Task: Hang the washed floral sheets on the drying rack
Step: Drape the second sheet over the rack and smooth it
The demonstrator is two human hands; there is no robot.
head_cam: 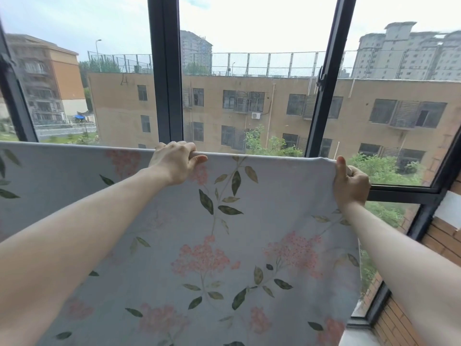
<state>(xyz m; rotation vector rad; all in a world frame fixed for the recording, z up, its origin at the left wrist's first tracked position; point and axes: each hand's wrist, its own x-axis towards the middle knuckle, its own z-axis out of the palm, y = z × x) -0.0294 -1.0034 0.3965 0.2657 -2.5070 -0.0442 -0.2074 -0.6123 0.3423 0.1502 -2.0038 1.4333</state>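
Ahead, a tall dark metal-framed window (pixel 166 71) fills the background, tan apartment blocks (pixel 274 108) beyond the glass. Across the lower view hangs the pale grey-blue floral sheet (pixel 224 233), soft woven cloth printed with pink flower clusters and olive leaves; its top edge runs in a taut, nearly straight line from the left border to the right hand. Rack bar itself not visible; the sheet's folded top appears draped over it, though I cannot confirm.

Left hand (pixel 174 162): fingers curled over the top fold, thumb pressed on the near face, gripping cloth. Right hand (pixel 350 183): closed tight on the sheet's right corner, thumb upright against the edge, fabric bunched slightly there.

Judged step: spreading and levelling the sheet along the rack. Next move likely calls for drawing the corner further right to take out slack, then letting go evenly so damp cloth doesn't slide.
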